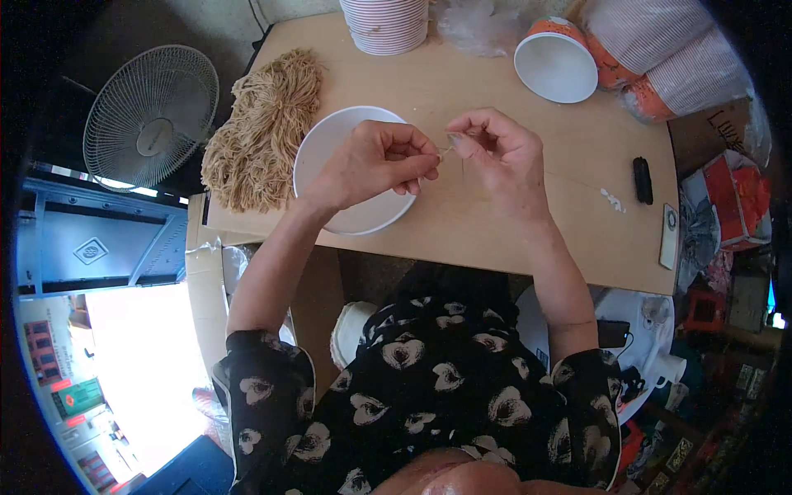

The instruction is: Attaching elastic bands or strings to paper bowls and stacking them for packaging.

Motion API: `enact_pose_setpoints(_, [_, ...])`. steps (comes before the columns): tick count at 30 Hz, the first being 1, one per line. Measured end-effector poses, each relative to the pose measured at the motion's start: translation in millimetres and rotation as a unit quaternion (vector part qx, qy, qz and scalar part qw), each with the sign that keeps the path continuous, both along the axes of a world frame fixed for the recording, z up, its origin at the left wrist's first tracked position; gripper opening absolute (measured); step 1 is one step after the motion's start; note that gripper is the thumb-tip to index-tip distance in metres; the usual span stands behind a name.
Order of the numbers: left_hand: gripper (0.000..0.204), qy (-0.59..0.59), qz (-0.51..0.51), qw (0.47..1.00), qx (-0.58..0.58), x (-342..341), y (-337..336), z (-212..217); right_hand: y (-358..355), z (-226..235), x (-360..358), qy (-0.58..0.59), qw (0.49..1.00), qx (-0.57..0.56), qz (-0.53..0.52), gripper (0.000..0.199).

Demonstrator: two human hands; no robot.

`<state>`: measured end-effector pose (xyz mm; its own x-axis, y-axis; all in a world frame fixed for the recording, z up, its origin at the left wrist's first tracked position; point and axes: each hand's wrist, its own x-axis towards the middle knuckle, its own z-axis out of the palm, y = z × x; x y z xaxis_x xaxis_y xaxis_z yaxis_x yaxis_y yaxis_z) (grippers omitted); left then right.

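Note:
In front of me, my left hand (371, 165) is closed in a pinch above the right part of a white bowl (307, 157). To its right my right hand (507, 157) pinches too, over the bare wood of the table. A thin pale strand (446, 152) runs across the small gap between my fingertips, and both hands seem to grip it. Its exact ends are hidden in the fingers. Left of the bowl lies a thick bundle of tan, string-like strands (262, 132), close against the bowl's rim.
The wooden table (462, 235) carries a stack of paper bowls (386, 25), a tipped paper bowl (558, 70) and plastic-wrapped stacks (701, 78). A black object (643, 180) and small white bits (612, 200) lie right. A fan (153, 120) stands left.

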<state>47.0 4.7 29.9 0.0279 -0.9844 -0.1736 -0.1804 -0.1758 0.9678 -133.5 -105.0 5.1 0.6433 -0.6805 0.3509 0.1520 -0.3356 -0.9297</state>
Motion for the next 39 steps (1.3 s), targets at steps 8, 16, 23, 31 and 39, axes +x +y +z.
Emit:
enact_pose_setpoints(8, [0.019, 0.070, -0.016, 0.997, 0.020, 6.4, 0.0, -5.1, -11.1, -15.7, 12.2, 0.020, 1.000, 0.016, 0.008, 0.013])
enact_pose_setpoints(16, [0.020, 0.111, -0.009, 0.994, 0.011, 11.1, -2.5, -14.7, 18.4, -16.2, -9.7, 0.035, 0.990, -0.119, -0.072, 0.015])
enact_pose_setpoints(23, [0.018, 0.092, -0.009, 0.996, 0.007, 7.7, -3.6, -11.6, 19.4, -12.7, -4.8, 0.055, 0.988, -0.128, -0.068, 0.014])
enact_pose_setpoints(31, [0.022, 0.100, -0.048, 0.994, -0.024, 8.6, -2.9, -15.8, 9.5, -16.8, -6.4, -0.026, 0.999, 0.027, -0.026, 0.012])
enact_pose_setpoints(39, [0.025, 0.075, -0.096, 0.992, -0.015, 5.4, -3.6, -8.4, 8.5, -6.9, -3.7, -0.014, 0.999, -0.019, -0.033, 0.011])
